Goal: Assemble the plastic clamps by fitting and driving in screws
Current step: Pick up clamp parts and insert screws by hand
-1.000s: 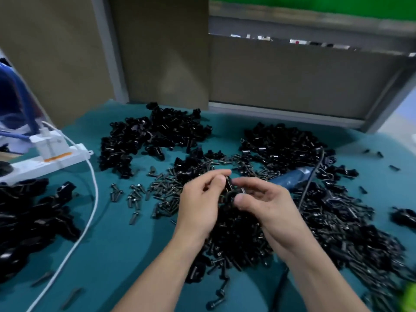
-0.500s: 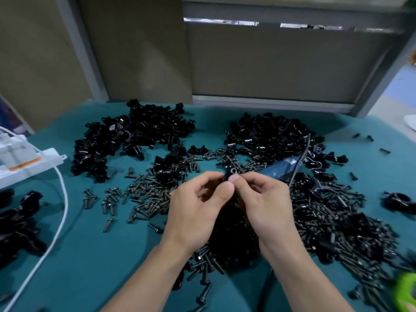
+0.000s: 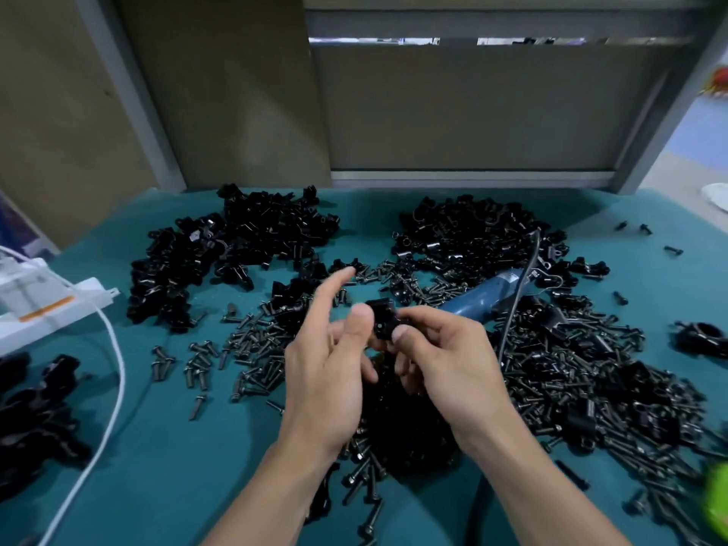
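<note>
One left hand [image 3: 327, 372], one right hand [image 3: 453, 360], one screwdriver [image 3: 484, 297], one power strip [image 3: 51, 309], countless clamps [image 3: 256, 238] and screws [image 3: 252, 348]

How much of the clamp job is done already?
Not far. The bigger black pieces at the left edge may be finished. The right hand pinches one clamp; the left hand is open beside it. The blue screwdriver lies idle, and heaps of parts and screws wait.
</note>
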Tool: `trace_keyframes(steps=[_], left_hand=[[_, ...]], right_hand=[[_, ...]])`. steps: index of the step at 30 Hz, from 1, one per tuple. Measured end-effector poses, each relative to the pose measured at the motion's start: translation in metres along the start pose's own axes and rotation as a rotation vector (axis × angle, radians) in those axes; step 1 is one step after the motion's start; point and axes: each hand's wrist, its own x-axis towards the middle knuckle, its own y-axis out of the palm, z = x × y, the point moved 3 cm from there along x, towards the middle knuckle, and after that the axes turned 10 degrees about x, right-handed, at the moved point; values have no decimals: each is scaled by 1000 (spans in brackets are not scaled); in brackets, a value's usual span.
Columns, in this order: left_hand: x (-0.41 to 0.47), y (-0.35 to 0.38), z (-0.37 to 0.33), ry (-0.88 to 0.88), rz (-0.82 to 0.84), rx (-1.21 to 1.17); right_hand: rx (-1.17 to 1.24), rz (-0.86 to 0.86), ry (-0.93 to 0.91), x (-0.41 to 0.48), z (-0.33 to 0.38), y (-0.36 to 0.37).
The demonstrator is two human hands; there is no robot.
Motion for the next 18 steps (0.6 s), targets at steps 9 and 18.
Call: trace_keyframes(steps=[9, 18], left_hand=[[6, 5, 3, 132, 171, 95], [32, -6, 25, -247, -92, -128]], right_hand=[[-305, 88, 77, 0, 9, -4], [-1227, -13, 81, 145, 42, -22]])
